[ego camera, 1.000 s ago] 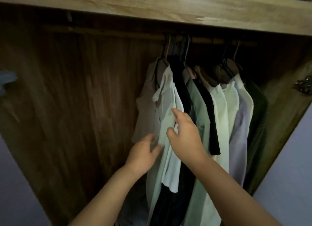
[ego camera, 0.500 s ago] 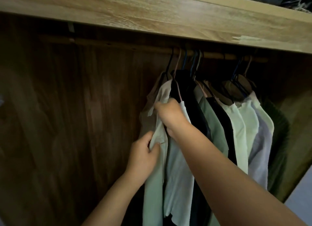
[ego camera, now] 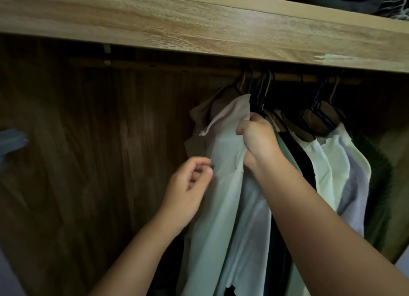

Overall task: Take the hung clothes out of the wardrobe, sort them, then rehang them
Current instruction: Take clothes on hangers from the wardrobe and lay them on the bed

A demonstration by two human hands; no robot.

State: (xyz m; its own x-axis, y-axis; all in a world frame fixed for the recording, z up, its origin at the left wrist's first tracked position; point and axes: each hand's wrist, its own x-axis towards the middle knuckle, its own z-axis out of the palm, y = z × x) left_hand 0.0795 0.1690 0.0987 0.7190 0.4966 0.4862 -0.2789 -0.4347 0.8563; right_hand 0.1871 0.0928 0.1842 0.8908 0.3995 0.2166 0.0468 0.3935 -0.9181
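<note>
A: What is nearest to the camera?

B: Two bare forearms rise from the bottom edge; the right one crosses the lower right, the left one comes from the lower middle.

A: And the hands?

B: The left hand [ego camera: 188,189] is beside the left edge of the pale green shirt [ego camera: 223,185]; its fingers are curled inward, thumb and fingertips close together at the edge of the fabric; if they really pinch the cloth, I cannot tell. The right hand [ego camera: 259,140] is higher; its fingers are clamped on the shoulder part of the same shirt, just under the collar, and the fabric is bunched in the fist.

A: Where do the clothes hang?

B: On hangers on the wooden rail [ego camera: 292,77], all in the right half of the wardrobe; a beige garment [ego camera: 197,127] is at the far left of the row, then the pale green shirt, then dark garments [ego camera: 303,160], a cream shirt [ego camera: 321,163], a lilac one [ego camera: 354,185] and a dark green one [ego camera: 376,167] at the far right.

A: Behind them?

B: The dark wooden back panel [ego camera: 99,140]; above the rail a light wooden shelf board [ego camera: 199,23], with dark folded cloth on top at the upper right.
</note>
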